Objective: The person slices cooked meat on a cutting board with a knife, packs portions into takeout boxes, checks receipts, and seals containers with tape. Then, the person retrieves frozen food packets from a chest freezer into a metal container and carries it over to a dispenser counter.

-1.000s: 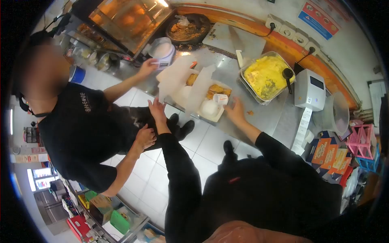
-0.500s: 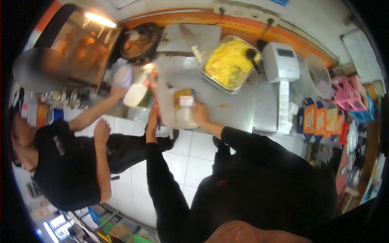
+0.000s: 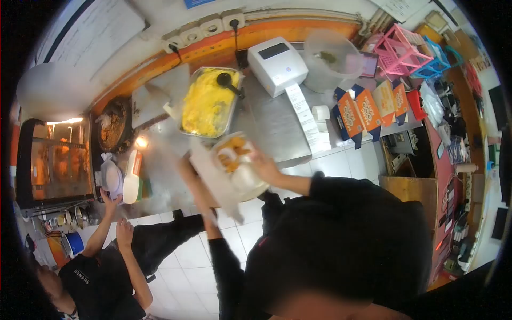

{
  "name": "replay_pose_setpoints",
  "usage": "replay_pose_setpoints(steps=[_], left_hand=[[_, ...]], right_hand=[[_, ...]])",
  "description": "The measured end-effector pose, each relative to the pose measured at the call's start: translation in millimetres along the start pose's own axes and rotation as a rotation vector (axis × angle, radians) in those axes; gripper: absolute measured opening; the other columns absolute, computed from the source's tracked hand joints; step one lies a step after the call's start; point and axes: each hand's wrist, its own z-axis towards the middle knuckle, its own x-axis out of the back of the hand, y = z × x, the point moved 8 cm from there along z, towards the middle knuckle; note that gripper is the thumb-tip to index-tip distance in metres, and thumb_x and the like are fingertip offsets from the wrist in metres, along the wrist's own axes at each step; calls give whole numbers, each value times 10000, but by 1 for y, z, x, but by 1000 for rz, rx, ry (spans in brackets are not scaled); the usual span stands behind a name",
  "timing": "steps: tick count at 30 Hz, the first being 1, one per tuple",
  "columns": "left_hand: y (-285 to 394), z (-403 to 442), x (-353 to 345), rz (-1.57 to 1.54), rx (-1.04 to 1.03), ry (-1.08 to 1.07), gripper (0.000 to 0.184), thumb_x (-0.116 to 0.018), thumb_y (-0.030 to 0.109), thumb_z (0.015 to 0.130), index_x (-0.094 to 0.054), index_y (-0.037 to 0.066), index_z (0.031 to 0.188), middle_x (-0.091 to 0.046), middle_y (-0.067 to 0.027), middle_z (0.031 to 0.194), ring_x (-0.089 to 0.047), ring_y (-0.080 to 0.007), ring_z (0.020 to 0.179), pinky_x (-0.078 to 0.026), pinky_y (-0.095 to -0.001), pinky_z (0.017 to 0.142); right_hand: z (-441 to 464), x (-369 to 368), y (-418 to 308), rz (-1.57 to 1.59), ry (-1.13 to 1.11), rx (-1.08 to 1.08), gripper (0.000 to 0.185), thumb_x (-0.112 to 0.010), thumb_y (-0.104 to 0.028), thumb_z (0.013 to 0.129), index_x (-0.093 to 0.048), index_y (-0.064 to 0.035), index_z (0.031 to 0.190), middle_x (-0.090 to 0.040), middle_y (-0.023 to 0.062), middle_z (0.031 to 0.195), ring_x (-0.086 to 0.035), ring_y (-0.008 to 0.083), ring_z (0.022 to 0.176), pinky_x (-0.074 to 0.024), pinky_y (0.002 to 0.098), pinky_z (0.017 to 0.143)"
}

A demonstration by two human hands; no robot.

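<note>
- Our right hand point(image 3: 265, 166) is partly closed, and it looks to have hold of the right side of the open food box point(image 3: 252, 195).
- Our left hand point(image 3: 198, 192) is by the lid point(image 3: 210, 178). It is too blurry, so we can't tell how far it is open or if it grips anything.
- The box is by the front edge of the metal counter point(image 3: 271, 128), just in front of the yellow food point(image 3: 205, 104). We can't tell if the counter holds it up.
- In it are a round white lump point(image 3: 246, 176) near us and golden-brown bits point(image 3: 233, 151) behind. We think it is light, but heavier where the lump sits.
- The walls look thin and may bend if we squeeze. Both low sides, with fingers under the bottom, seem the best place to hold.
- The lid looks floppy, so it's a bad handle. Tipping could make the food slide, and greasy spots may be slippery.
- Farther off, the black ladle point(image 3: 224, 80) rests in the yellow food.
</note>
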Motion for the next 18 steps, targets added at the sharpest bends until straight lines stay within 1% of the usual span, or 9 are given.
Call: replay_pose_setpoints(steps=[3,6,10,11,13,15,16,17,18], left_hand=[[-21,-8,-116,-30,78,-218,556,-381,461,960,-427,21,1296,-516,-73,1241,-495,-202,1114,-414,-362,945],[-41,-11,-217,-10,120,-349,577,-374,469,957,-409,14,1310,-506,-79,1256,-488,-204,1125,-411,-370,948],[-64,-15,-304,-3,180,-416,605,-364,480,954,-386,5,1329,-493,-88,1275,-478,-206,1139,-407,-381,953],[-76,-12,-314,-20,193,-409,613,-361,483,953,-380,3,1334,-490,-90,1280,-475,-207,1143,-405,-384,954],[-164,65,-309,-295,293,-294,443,-360,342,984,-513,-36,1159,-570,-56,1036,-507,-181,919,-434,-356,823],[-87,47,-324,-664,361,-451,452,-314,333,990,-548,-19,1148,-612,-93,1103,-554,-220,962,-409,-338,893],[-110,53,-298,-270,87,-395,446,-315,326,988,-549,-18,1148,-599,-88,1132,-549,-225,974,-410,-346,901],[-60,3,-294,153,-135,-253,440,-316,319,987,-549,-17,1148,-586,-84,1161,-545,-231,986,-411,-353,909],[-60,-20,-287,168,-122,-223,419,-336,318,983,-551,-6,1138,-583,-86,1129,-546,-225,961,-419,-343,870]], right_hand=[[-12,114,46,-44,91,-268,530,-399,-363,991,-325,-57,1419,-539,170,1259,-523,249,1155,-409,338,983],[-8,203,93,446,181,-230,516,-376,-398,983,-379,-58,1371,-572,194,1187,-577,270,1063,-452,383,931],[27,272,156,314,168,-306,507,-421,-352,969,-403,1,1333,-552,169,1221,-557,239,1093,-453,364,938],[43,273,186,181,135,-171,525,-439,-365,957,-392,-6,1338,-547,175,1232,-550,264,1108,-439,377,952],[61,276,219,-225,72,201,598,-473,-425,930,-347,-43,1372,-539,180,1257,-534,316,1138,-407,406,982],[32,296,208,-110,-132,-158,639,-521,-424,903,-336,-38,1377,-545,206,1239,-543,339,1114,-411,400,971],[16,308,195,-68,-86,-102,642,-544,-423,891,-351,-40,1369,-563,210,1206,-558,338,1084,-421,394,951],[1,322,181,-33,-44,-43,645,-566,-422,879,-366,-43,1362,-581,214,1173,-573,337,1053,-430,388,931],[-15,335,165,-30,-110,-51,594,-580,-405,872,-423,-42,1314,-603,207,1127,-590,326,1020,-443,376,904]])
